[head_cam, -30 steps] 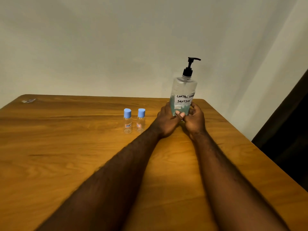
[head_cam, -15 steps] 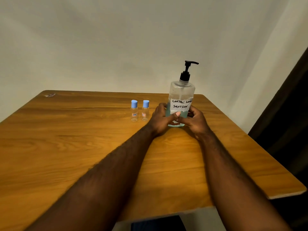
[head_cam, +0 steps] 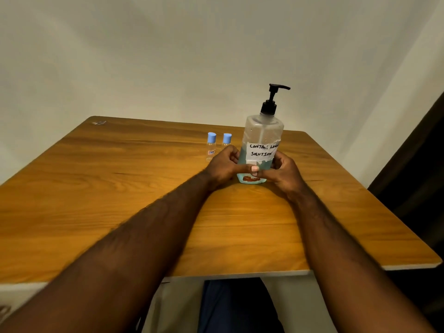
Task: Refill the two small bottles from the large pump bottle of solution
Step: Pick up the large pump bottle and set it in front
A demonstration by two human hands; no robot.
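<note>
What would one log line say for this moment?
left hand, right hand: holding pump bottle | small bottles: capped, standing | refill: not started

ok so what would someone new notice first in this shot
The tall pump bottle, hand-labelled contact lens solution, stands upright right of centre on the wooden table, gripped near its base by the left hand and right hand. Just left of it, partly behind the left hand, stand two small blue-capped bottles.

We note a wooden table (head_cam: 120,200), orange-brown grain, rounded corners, pale edge. Standing on it, far right of centre: large pump bottle (head_cam: 263,135), upright. Just left of it, side by side: left small bottle (head_cam: 211,146) and right small bottle (head_cam: 227,138), both blue-capped. Far left corner: small pale scrap (head_cam: 99,122).
</note>
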